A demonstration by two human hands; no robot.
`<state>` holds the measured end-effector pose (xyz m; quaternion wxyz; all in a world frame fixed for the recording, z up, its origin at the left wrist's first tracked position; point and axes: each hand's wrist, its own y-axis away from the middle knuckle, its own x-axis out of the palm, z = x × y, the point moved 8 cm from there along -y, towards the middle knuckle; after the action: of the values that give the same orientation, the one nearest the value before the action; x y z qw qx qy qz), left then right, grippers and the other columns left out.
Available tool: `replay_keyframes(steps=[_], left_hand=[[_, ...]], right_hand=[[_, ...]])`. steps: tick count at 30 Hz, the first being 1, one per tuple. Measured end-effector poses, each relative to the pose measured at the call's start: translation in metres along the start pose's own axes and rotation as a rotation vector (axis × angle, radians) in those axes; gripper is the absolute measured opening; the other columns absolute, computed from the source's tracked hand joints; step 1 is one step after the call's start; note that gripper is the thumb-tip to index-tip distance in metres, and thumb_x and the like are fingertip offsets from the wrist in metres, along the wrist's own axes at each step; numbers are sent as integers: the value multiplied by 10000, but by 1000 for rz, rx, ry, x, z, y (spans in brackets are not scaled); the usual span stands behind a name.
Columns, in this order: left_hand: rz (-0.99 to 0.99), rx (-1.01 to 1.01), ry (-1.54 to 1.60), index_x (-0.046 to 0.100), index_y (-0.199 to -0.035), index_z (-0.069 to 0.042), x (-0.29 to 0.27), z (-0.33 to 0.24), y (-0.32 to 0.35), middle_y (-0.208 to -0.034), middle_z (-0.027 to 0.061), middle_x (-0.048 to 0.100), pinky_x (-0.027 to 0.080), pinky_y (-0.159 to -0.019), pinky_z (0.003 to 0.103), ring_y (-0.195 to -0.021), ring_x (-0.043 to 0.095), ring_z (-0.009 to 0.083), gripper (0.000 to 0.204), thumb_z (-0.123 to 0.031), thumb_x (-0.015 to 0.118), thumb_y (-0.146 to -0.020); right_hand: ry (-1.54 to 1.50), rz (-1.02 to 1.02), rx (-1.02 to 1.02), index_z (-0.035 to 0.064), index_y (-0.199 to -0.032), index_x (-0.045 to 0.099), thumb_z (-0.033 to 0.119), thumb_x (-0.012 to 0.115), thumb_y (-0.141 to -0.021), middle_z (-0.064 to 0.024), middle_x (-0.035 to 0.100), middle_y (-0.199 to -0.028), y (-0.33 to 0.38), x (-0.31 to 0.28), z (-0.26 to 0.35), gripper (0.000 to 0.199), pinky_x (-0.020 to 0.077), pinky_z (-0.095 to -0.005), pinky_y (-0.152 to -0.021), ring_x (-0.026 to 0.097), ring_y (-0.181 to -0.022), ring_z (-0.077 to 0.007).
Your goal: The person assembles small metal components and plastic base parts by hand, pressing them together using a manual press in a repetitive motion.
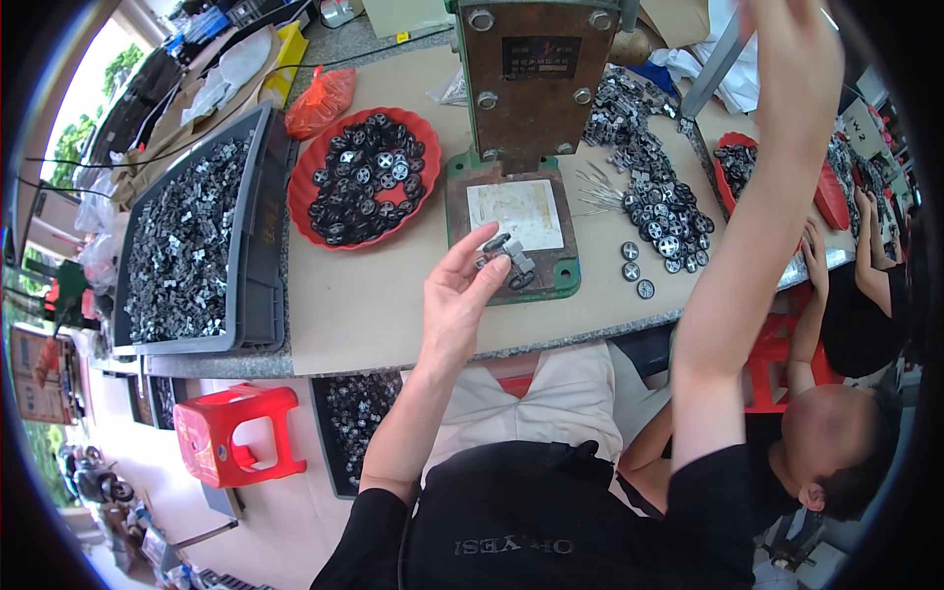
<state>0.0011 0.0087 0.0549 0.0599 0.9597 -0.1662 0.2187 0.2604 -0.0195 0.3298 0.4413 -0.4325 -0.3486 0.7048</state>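
Observation:
My left hand (459,285) is closed in a pinch around a small grey toy chassis with black wheels (513,264). It holds the piece just over the near side of the press base (565,287), in front of the white plate (531,211) under the press head (531,79). My right arm stretches up past the right side of the press. My right hand (796,39) is at the top edge beside a slanted grey metal bar (720,67); its fingers are blurred and partly cut off, so whether it grips the bar is unclear.
Black wheels fill a red scalloped dish (298,202) left of the press. A grey crate (241,285) of small grey parts stands farther left. Right of the press lie loose wheels (669,226), grey parts (629,118) and thin metal rods (598,192). A co-worker (836,452) sits close right.

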Motion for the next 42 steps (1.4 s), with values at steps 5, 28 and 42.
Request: replay_keyframes(steps=[5,28,42], left_hand=[[-38,-96,131,481,-1281,7,2,35,8,-1095,90,606,462,-847,243,-966,570,107,445,-41,631,-865],[116,-228,42,397,-1343,-6,59,72,10,-1115,121,601,478,-676,223,-913,595,133,476,-55,566,-901],[73,-29,-310,569,-1153,41,8,29,-3,-1023,131,648,466,-689,242,-895,617,157,294,-95,600,-894]], right_hand=[[-784,746,686,25,-1057,615,152,822,-668,-25,608,-914,249,67,-10,459,431,-196,-611,548,-711,-84],[-719,479,691,-42,-1090,614,-21,724,-717,-63,622,-881,297,36,-59,390,458,-224,-626,568,-696,-95],[369,45,554,-44,-1042,633,148,713,-725,-196,649,-895,171,-55,-252,379,493,-368,-686,633,-695,-281]])
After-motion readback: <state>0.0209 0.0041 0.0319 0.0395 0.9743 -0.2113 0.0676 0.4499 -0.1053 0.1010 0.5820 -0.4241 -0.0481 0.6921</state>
